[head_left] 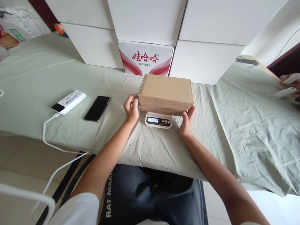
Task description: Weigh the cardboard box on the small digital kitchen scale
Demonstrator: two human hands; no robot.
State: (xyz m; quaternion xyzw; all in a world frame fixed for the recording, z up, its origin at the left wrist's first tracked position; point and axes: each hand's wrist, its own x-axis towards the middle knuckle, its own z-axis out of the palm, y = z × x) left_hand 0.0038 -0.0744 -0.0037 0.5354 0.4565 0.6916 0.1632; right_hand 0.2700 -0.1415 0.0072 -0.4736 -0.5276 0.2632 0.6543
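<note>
A brown cardboard box (167, 90) is held between my two hands, over a small white digital kitchen scale (158, 126). The lit display of the scale reads 0. My left hand (131, 107) grips the box at its left side, fingers curled round the lower corner. At the near right corner, my right hand (188, 121) holds it with the thumb in front and the fingers along the side. The scale's platform is hidden beneath the box, so I cannot tell whether the two touch.
A black smartphone (97, 108) and a white power bank (69, 102) with a cable lie to the left on the green cloth (222, 125). Behind the box stand stacked white cartons (201, 61) and a red-and-white printed carton (145, 57). Another person's hand (290, 82) shows at far right.
</note>
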